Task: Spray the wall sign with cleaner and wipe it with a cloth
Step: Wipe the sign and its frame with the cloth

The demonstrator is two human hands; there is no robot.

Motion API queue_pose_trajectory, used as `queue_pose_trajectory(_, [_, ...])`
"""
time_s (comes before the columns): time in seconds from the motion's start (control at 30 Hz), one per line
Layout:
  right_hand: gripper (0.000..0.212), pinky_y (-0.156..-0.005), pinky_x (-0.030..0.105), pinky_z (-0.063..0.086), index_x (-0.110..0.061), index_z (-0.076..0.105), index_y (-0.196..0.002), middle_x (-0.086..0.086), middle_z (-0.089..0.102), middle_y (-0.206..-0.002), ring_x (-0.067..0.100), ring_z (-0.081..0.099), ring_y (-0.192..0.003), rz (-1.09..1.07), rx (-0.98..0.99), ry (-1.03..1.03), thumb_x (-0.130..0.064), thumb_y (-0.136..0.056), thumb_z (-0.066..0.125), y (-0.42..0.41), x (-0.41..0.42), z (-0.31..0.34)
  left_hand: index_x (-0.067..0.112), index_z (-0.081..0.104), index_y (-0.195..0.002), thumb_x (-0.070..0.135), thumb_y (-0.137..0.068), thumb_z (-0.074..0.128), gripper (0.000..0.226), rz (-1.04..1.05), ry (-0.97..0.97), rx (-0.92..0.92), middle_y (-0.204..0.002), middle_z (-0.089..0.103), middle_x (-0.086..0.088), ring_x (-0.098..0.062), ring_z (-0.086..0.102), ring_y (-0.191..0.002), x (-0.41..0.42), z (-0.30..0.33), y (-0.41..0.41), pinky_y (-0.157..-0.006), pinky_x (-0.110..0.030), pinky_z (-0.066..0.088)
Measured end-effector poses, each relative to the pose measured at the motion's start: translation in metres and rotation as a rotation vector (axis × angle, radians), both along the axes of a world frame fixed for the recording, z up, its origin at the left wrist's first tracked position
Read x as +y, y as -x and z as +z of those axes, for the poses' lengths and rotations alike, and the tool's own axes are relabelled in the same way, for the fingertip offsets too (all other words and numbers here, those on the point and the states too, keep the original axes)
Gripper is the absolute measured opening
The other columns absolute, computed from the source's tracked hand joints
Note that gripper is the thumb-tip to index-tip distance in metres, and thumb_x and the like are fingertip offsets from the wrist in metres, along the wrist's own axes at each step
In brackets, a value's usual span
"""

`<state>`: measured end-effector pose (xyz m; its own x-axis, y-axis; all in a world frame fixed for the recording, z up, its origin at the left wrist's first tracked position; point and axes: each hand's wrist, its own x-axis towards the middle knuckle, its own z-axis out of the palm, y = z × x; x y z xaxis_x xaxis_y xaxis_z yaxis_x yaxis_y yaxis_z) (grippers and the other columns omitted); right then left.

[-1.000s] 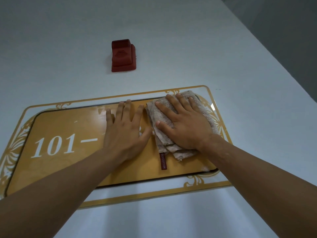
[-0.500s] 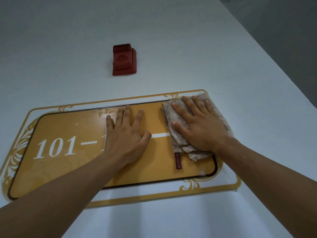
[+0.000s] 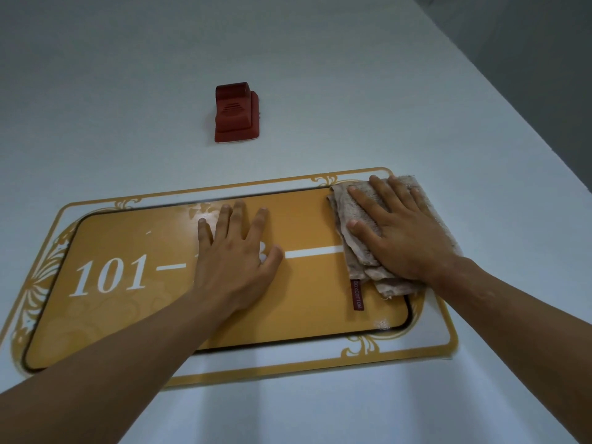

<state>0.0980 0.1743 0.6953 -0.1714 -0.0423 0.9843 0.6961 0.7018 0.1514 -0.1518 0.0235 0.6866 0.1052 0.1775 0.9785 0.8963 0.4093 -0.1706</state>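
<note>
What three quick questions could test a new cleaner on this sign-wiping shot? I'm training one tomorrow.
1. True or false: the right hand presses the cloth flat against the sign.
2. Which end of the sign does the cloth cover? A) the end with "101" B) the end opposite "101" C) the middle
3. Fill in: the left hand rests with straight fingers on the sign and holds ____.

Bonus context: a red wall device sits above the sign, untouched.

Key: 1 true; 2 B; 3 nothing.
</note>
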Motion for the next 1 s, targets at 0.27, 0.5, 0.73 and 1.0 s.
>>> queue_pose_trajectory(0.27, [0.066,-0.124,0.043,-0.011,-0.052,-0.005,-0.155,-0.008,-0.010,-0.169,0.013,-0.019,-0.152,0.003,-0.014,0.018,-0.073,-0.093,0.004,-0.005,0.005,0.012,0.033,0.005,-0.163,0.070,-0.086,0.007,0.085,-0.012,-0.004,0.013,-0.173,0.000,-0.010,-0.028,-0.006,-0.159,0.002,0.003,0.001,-0.125,-0.057,-0.005])
queue_pose_trajectory(0.5, [0.065,-0.124,0.042,-0.009,-0.048,-0.003,-0.156,-0.006,-0.009,-0.169,0.016,-0.014,-0.154,0.007,0.028,0.065,-0.068,-0.096,0.007,-0.010,0.009,0.035,0.032,0.008,-0.163,0.069,-0.087,0.008,0.085,-0.026,-0.008,0.017,-0.173,0.001,-0.010,-0.027,-0.005,-0.159,0.002,0.002,0.002,-0.126,-0.056,-0.004])
queue_pose_trajectory(0.73, [0.067,-0.123,0.043,-0.010,-0.050,-0.004,-0.155,-0.004,-0.007,-0.169,0.019,-0.011,-0.154,0.003,0.084,0.101,-0.071,-0.093,0.006,-0.006,0.010,0.049,0.031,0.012,-0.163,0.065,-0.090,0.016,0.081,-0.065,-0.018,0.019,-0.173,0.004,-0.012,-0.028,-0.003,-0.159,0.001,0.000,0.000,-0.126,-0.054,-0.005])
queue_pose_trajectory(1.0, [0.069,-0.121,0.045,-0.011,-0.047,-0.007,-0.155,-0.002,-0.010,-0.169,0.025,-0.014,-0.154,0.003,0.092,0.111,-0.076,-0.093,0.005,0.001,0.003,0.047,0.032,0.015,-0.163,0.070,-0.087,0.013,0.084,-0.110,-0.052,0.024,-0.173,0.009,-0.009,-0.025,0.001,-0.159,0.001,-0.002,-0.001,-0.127,-0.053,-0.002])
